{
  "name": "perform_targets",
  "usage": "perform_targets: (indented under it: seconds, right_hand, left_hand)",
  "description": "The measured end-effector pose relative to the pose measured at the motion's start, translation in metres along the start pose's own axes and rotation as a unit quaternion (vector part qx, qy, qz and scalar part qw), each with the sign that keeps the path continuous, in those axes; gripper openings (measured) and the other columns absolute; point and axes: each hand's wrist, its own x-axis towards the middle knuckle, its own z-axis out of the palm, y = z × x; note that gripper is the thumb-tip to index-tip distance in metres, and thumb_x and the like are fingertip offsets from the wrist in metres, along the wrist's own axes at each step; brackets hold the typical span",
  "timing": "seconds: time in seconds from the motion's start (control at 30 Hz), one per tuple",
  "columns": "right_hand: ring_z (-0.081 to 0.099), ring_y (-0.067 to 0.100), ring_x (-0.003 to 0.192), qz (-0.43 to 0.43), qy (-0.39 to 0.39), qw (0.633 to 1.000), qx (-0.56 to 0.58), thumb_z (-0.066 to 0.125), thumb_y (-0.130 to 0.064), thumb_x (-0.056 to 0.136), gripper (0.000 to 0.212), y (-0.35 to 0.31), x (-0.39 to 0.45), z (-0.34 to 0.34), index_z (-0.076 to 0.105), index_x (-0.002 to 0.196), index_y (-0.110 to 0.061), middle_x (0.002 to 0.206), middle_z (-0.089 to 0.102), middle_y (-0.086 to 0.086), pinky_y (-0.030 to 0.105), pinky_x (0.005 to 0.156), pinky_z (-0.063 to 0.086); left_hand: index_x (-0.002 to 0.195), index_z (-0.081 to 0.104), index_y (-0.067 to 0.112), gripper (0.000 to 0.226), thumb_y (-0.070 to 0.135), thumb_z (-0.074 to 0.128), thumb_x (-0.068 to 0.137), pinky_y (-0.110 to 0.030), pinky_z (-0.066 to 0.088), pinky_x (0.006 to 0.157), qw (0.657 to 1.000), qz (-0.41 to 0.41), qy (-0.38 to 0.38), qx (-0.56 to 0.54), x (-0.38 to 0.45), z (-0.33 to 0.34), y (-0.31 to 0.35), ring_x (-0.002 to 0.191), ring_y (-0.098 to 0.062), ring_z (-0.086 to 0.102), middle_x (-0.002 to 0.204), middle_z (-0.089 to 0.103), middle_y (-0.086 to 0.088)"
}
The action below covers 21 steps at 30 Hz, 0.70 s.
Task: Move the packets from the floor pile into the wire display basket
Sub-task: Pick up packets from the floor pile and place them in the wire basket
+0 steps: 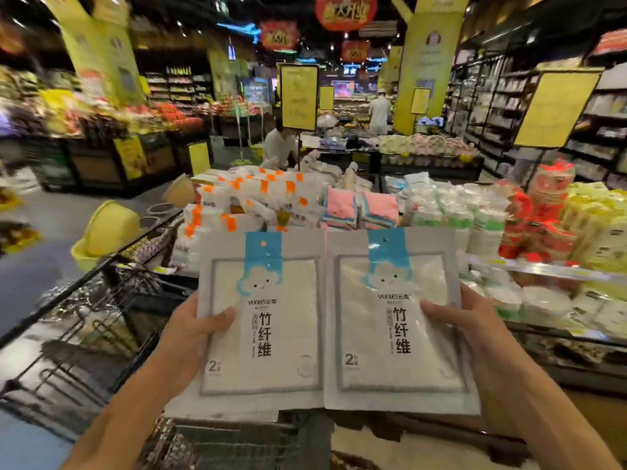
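Packets (325, 320) upright, blue headers up, hands gripping

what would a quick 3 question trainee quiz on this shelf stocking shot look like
1. True or false: the left hand and right hand each grip a packet.
2. What colour is the header strip on the left packet and right packet? A red, B blue, C green.
3. Fill in: the big digit printed at each packet's lower left is ___.

Key: 1 true. 2 B. 3 2.
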Motion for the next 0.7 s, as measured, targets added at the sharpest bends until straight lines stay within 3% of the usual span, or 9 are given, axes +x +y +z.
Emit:
perform_targets:
  seconds: [0.07,0.1,0.17,0.2,0.33,0.47,0.7]
  right_hand:
    - [0.077,0.040,0.086,0.004,-0.013,1.000,-0.007,0.065,0.007,0.089,0.038,0.012,0.012,0.044,0.062,0.124,-0.005,0.103,0.077,0.023,0.040,0.061,0.064]
    - [0.077,0.038,0.081,0.006,-0.020,1.000,-0.006,0.065,0.009,0.088,0.035,0.019,0.018,0.066,0.063,0.121,-0.004,0.100,0.077,0.023,0.038,0.058,0.063]
    - [0.077,0.038,0.078,0.011,-0.040,0.999,-0.005,0.063,0.011,0.088,0.035,0.032,0.030,0.108,0.063,0.120,-0.003,0.098,0.077,0.024,0.038,0.056,0.062]
    - [0.077,0.039,0.081,0.015,-0.055,0.998,-0.008,0.063,0.010,0.088,0.037,0.039,0.036,0.129,0.062,0.123,-0.003,0.101,0.077,0.024,0.039,0.058,0.063]
    - [0.074,0.046,0.094,0.031,-0.099,0.995,-0.003,0.066,0.004,0.082,0.047,0.072,0.058,0.193,0.060,0.128,-0.005,0.111,0.074,0.026,0.049,0.069,0.065]
    - [0.072,0.048,0.099,0.058,-0.118,0.991,-0.001,0.069,-0.001,0.078,0.051,0.104,0.076,0.235,0.061,0.128,-0.005,0.115,0.073,0.027,0.056,0.076,0.063]
    - [0.074,0.045,0.097,0.106,-0.140,0.984,0.006,0.065,0.004,0.084,0.047,0.147,0.123,0.276,0.061,0.129,-0.008,0.114,0.074,0.024,0.050,0.069,0.064]
  left_hand:
    - [0.120,0.062,0.006,0.104,0.037,0.104,0.031,-0.042,0.063,0.061,0.999,0.009,0.033,0.008,-0.006,-0.040,0.009,0.089,-0.038,0.076,0.107,0.076,-0.021]
    - [0.120,0.062,0.005,0.086,0.029,0.100,0.046,-0.041,0.063,0.060,0.999,0.014,0.050,0.014,-0.008,-0.062,0.013,0.087,-0.037,0.076,0.105,0.076,-0.020]
    - [0.121,0.062,0.003,0.048,0.010,0.077,0.076,-0.039,0.062,0.059,0.997,0.020,0.077,0.016,-0.012,-0.105,0.022,0.086,-0.036,0.076,0.105,0.076,-0.020]
    - [0.122,0.062,0.002,0.040,0.005,0.068,0.082,-0.040,0.063,0.062,0.996,0.019,0.088,0.017,-0.014,-0.127,0.025,0.089,-0.037,0.076,0.108,0.075,-0.021]
    - [0.124,0.062,0.004,0.041,0.002,0.065,0.083,-0.048,0.064,0.073,0.993,0.013,0.116,0.011,-0.022,-0.201,0.030,0.098,-0.041,0.074,0.115,0.073,-0.022]
    - [0.129,0.058,0.004,0.042,-0.002,0.063,0.088,-0.047,0.064,0.073,0.989,-0.004,0.149,0.005,-0.025,-0.255,0.027,0.100,-0.043,0.073,0.116,0.073,-0.022]
    - [0.127,0.058,0.003,0.041,-0.004,0.063,0.087,-0.045,0.064,0.071,0.980,-0.025,0.195,0.005,-0.004,-0.306,0.004,0.098,-0.042,0.073,0.116,0.073,-0.024]
